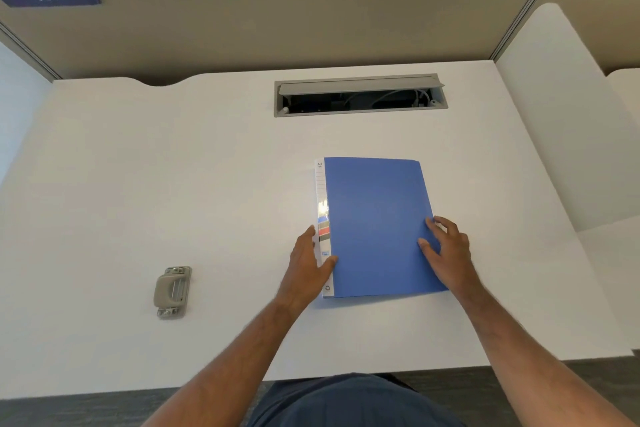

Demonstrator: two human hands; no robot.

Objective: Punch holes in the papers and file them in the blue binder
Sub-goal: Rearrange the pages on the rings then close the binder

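left hand (pixel 306 267) and right hand (pixel 446 253), fingers relaxed, rest on the smooth flat blue binder (pixel 377 225).

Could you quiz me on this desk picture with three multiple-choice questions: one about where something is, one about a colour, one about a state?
1. Where is the hole punch?
A. On the binder
B. On the desk, left of the binder
C. In a hand

2. What colour is the binder cover?
A. Red
B. Green
C. Blue

3. Is the binder open?
A. Closed, lying flat
B. Wide open
C. Standing upright

Answers: 1 B, it lies apart, left of the left hand. 2 C, plainly blue. 3 A, cover down, right hand at its edge.
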